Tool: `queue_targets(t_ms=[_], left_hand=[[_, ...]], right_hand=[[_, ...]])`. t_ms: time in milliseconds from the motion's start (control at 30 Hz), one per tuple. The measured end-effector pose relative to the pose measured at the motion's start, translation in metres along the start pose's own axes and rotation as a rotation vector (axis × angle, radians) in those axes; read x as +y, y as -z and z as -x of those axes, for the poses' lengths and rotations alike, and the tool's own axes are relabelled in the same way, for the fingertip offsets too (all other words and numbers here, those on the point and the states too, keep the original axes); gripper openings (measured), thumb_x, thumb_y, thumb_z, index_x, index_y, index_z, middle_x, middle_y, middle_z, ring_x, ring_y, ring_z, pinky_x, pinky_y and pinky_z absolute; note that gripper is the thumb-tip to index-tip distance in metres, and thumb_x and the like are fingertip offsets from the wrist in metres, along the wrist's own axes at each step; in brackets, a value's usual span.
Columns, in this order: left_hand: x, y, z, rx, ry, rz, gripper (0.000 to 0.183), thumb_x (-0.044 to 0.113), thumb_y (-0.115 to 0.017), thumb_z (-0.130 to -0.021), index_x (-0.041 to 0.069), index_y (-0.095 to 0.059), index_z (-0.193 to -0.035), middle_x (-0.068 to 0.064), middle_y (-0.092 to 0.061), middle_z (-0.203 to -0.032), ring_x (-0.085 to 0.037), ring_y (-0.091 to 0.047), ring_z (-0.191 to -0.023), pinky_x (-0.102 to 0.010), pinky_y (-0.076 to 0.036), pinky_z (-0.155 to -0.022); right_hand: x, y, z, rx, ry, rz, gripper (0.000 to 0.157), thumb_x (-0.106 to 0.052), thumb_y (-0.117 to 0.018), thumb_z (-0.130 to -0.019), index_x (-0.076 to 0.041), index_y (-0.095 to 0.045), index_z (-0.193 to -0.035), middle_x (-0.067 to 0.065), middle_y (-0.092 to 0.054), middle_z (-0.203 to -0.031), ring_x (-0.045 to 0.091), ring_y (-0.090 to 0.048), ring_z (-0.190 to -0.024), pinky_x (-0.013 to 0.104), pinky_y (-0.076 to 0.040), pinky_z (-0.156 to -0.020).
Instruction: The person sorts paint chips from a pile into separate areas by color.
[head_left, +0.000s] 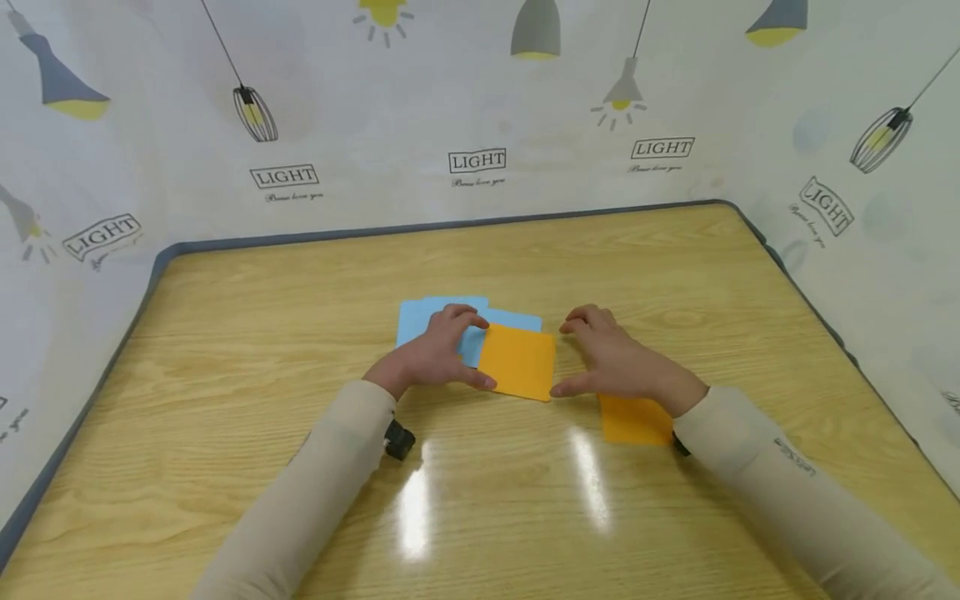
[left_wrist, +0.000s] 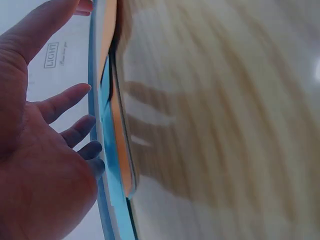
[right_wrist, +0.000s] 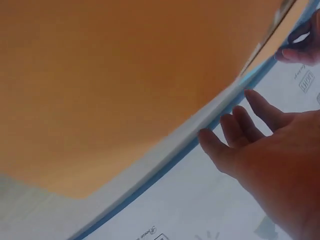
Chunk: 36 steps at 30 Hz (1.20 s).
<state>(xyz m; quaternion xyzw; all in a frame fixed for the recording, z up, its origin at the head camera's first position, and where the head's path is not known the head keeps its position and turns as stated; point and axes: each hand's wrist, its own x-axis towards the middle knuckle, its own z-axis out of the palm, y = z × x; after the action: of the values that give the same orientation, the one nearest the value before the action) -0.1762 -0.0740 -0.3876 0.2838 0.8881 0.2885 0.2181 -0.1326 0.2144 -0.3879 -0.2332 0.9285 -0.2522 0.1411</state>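
Note:
An orange paper square (head_left: 517, 362) lies between the two hands, overlapping light blue paper squares (head_left: 420, 317). At its left side is my left hand (head_left: 442, 350), with the fingers near the upper left corner and the thumb right at the lower left one. My right hand (head_left: 615, 358) is spread just off the right side, its thumb tip close to the lower right corner. Both wrist views show loosely bent fingers on the left hand (left_wrist: 45, 130) and the right hand (right_wrist: 270, 145). A second orange square (head_left: 636, 419) lies partly hidden under the right hand and wrist.
The wooden table (head_left: 495, 517) has a dark raised edge (head_left: 450, 223) along the back and sides. White wall covering (head_left: 390, 108) printed with lamps rises behind it. A black wrist device (head_left: 399, 440) shows below the left sleeve (head_left: 322, 483).

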Motion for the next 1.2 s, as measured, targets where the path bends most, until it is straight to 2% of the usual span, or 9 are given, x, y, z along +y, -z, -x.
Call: queue_targets(t_ms=[167,433,600,733,867,1000,1200], left_hand=[[-0.004,-0.002,-0.001,-0.001,-0.021,-0.041,0.086,0.037,-0.084,-0.077,0.003,-0.040,-0.143,-0.018,-0.017,-0.156,-0.039,-0.010,-0.143,-0.055,-0.020,-0.111],[-0.004,-0.005,-0.003,-0.009,-0.032,-0.082,0.098,0.037,-0.086,-0.075,0.003,-0.031,-0.150,-0.016,-0.011,-0.158,-0.036,-0.003,-0.145,-0.054,-0.015,-0.113],[-0.004,-0.008,-0.006,-0.026,-0.008,-0.095,0.096,0.035,-0.085,-0.076,0.008,-0.032,-0.151,-0.013,-0.009,-0.159,-0.034,0.000,-0.145,-0.054,-0.018,-0.112],[-0.004,-0.009,-0.006,-0.014,-0.006,-0.099,0.093,0.034,-0.085,-0.076,0.010,-0.034,-0.150,-0.012,-0.010,-0.159,-0.034,-0.002,-0.145,-0.055,-0.020,-0.112],[-0.004,-0.010,-0.006,-0.007,-0.007,-0.083,0.090,0.033,-0.085,-0.076,0.009,-0.036,-0.148,-0.012,-0.011,-0.159,-0.034,-0.002,-0.145,-0.054,-0.020,-0.111],[-0.002,-0.010,-0.005,-0.010,-0.007,-0.088,0.094,0.033,-0.085,-0.076,0.008,-0.032,-0.150,-0.013,-0.011,-0.158,-0.034,-0.003,-0.144,-0.053,-0.020,-0.112],[0.003,-0.011,-0.005,-0.032,0.004,-0.127,0.100,0.038,-0.084,-0.076,0.011,-0.028,-0.155,-0.014,-0.007,-0.160,-0.036,0.002,-0.145,-0.056,-0.015,-0.113]], right_hand=[[-0.004,-0.004,-0.005,-0.037,0.013,0.125,0.098,-0.055,-0.080,-0.075,0.009,-0.041,-0.137,0.021,-0.028,-0.141,0.038,-0.028,-0.126,0.055,-0.031,-0.103],[-0.008,-0.007,-0.011,-0.022,0.006,0.200,0.099,-0.058,-0.081,-0.072,0.007,-0.042,-0.135,0.021,-0.031,-0.138,0.038,-0.030,-0.125,0.056,-0.033,-0.101],[-0.008,-0.009,-0.012,-0.016,0.013,0.203,0.094,-0.058,-0.082,-0.072,0.005,-0.044,-0.131,0.021,-0.033,-0.136,0.038,-0.032,-0.123,0.057,-0.035,-0.099],[-0.008,-0.009,-0.012,-0.016,0.024,0.197,0.090,-0.056,-0.082,-0.073,0.004,-0.045,-0.129,0.020,-0.034,-0.135,0.037,-0.033,-0.121,0.057,-0.035,-0.098],[-0.009,-0.011,-0.012,-0.008,0.048,0.206,0.093,-0.057,-0.082,-0.071,0.005,-0.045,-0.128,0.020,-0.034,-0.134,0.037,-0.034,-0.120,0.055,-0.035,-0.100],[-0.010,-0.012,-0.012,0.004,0.073,0.223,0.095,-0.058,-0.083,-0.069,0.006,-0.045,-0.128,0.020,-0.035,-0.134,0.036,-0.036,-0.119,0.052,-0.035,-0.101],[-0.012,-0.012,-0.013,-0.003,0.101,0.205,0.087,-0.054,-0.082,-0.073,0.004,-0.047,-0.126,0.020,-0.036,-0.132,0.036,-0.037,-0.118,0.053,-0.033,-0.101]])
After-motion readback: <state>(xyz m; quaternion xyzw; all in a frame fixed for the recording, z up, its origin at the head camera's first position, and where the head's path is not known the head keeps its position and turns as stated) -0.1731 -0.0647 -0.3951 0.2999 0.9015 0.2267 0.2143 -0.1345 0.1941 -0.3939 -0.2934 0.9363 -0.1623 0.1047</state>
